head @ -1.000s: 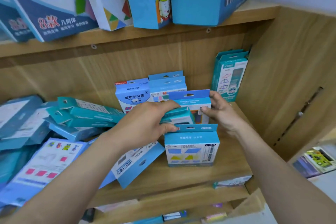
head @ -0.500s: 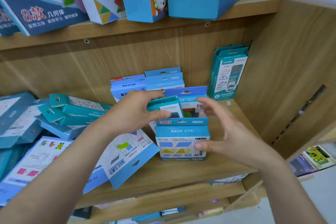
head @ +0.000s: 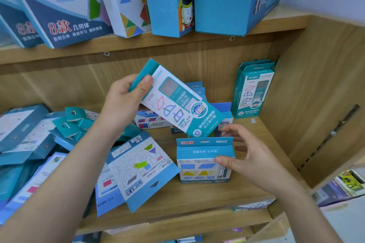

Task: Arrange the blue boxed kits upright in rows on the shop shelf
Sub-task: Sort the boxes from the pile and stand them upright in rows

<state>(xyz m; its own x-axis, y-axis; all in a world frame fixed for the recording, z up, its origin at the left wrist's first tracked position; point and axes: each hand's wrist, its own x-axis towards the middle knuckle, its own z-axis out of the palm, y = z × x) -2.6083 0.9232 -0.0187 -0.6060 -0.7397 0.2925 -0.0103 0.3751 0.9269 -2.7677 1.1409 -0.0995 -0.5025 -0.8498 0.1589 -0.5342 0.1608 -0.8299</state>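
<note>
my left hand (head: 124, 102) grips teal kit (head: 177, 104), tilted clear of the row; my right hand (head: 248, 162), spread, thumb steadying upright blue box (head: 199, 165).

We see teal kit (head: 177, 104) tilted, off shelf (head: 197, 199); blue kit (head: 203, 162) upright nr front edge; 2nd teal kit (head: 252, 89) upright, back-right corner.

2 hands show, the left hand (head: 123, 104) and the right hand (head: 250, 162). Tall teal boxes: 1 held box (head: 177, 104), 2 standing boxes (head: 253, 89) in the back corner, and a heap (head: 65, 124) at the left too jumbled to count. Small blue boxes: 1 front box (head: 204, 163), and at least 3 rear boxes (head: 153, 122), partly hidden. 2 flat packs (head: 142, 169) lie overlapped. 5 big boxes (head: 223, 0) stand on the upper shelf (head: 197, 43), whose edge shows 2 screws (head: 106, 53).
</note>
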